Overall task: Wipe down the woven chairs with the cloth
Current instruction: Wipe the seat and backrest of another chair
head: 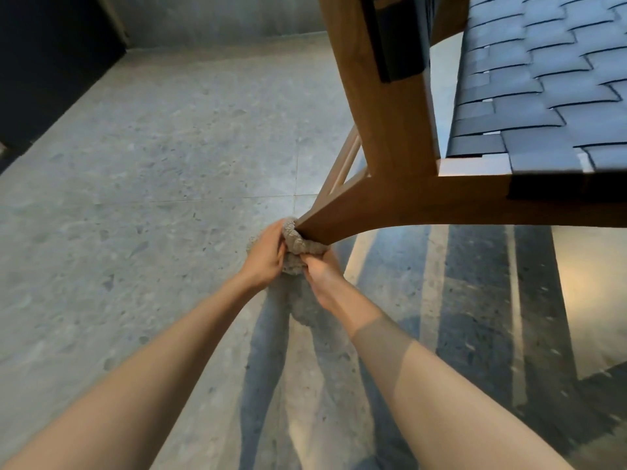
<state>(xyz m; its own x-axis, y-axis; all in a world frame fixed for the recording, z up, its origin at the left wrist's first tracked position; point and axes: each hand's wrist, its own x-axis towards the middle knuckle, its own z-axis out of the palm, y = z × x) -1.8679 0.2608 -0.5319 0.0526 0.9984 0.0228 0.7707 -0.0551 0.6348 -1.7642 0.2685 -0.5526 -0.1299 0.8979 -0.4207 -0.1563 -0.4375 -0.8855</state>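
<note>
Beige knitted cloth [295, 240], bunched round the lower end of a brown wooden chair leg [330, 225].
Left grip [266, 256] and right grip [322, 271] both clench the cloth, one on either side, holding it against the leg; a tail of cloth hangs between them. The leg joins a wooden frame carrying a dark woven-strap seat [543, 96], upper right. Grey speckled stone floor [152, 164] beneath, crossed by shadows.

A speckled grey tiled floor [135, 164] carries the wooden woven chair [390, 147], standing upright on it.
</note>
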